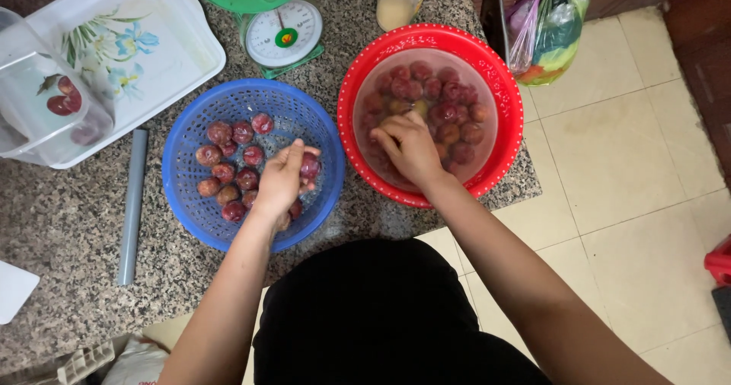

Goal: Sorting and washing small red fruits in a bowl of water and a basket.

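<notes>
Head view: the left hand (280,181) hovers over the blue basket (190,202), its fingers (293,155) closed on a plum (310,165) above the other plums there. The right hand (407,147) reaches into the red bowl (502,88) of wet plums, fingers curled together; whether they grip one cannot be told. Both stand on the bench (61,233), below a scale (282,35).

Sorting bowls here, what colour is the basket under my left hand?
Blue basket, seen in the head view.

L hand (283,178) holds plum (310,166) over blue colander (190,202); R hand (409,147) dips in red basin (502,88) w/ plums.
</notes>
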